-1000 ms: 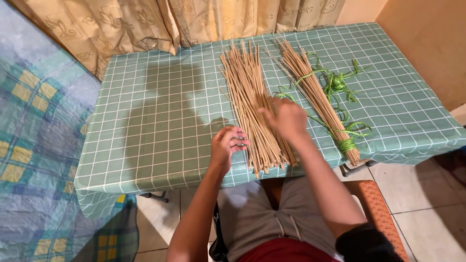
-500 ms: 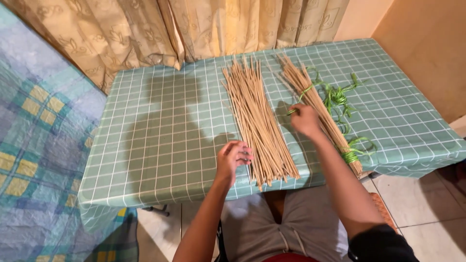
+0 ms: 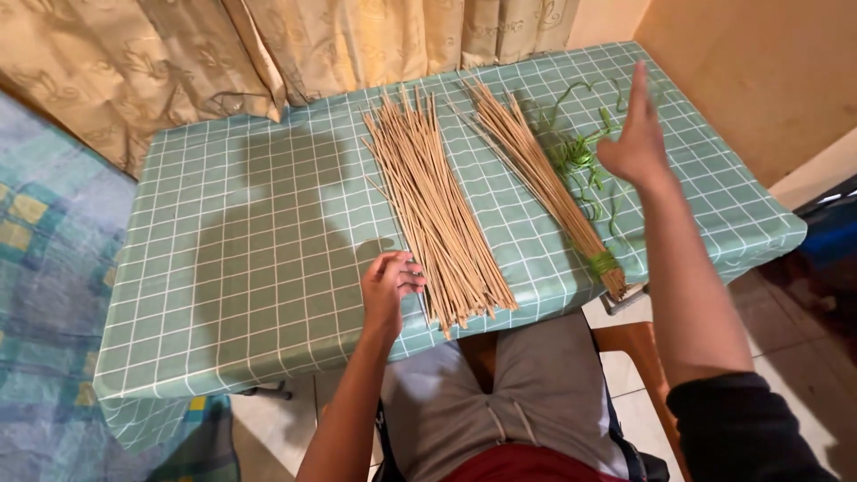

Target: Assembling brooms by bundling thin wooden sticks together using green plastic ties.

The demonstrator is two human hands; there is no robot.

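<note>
While loose sticks lie fanned mid-table, left hand rests at their near left edge, fingers curled loosely, touching sticks, gripping nothing. Tied stick bundle lies just right, green band near its front end; green strips beside it. Right hand raised above strips, fingers straight, together, empty. Green checked tablecloth; beige curtain behind; patterned bedding left. Half second earlier, right hand touched bundle; now lifted off.
</note>
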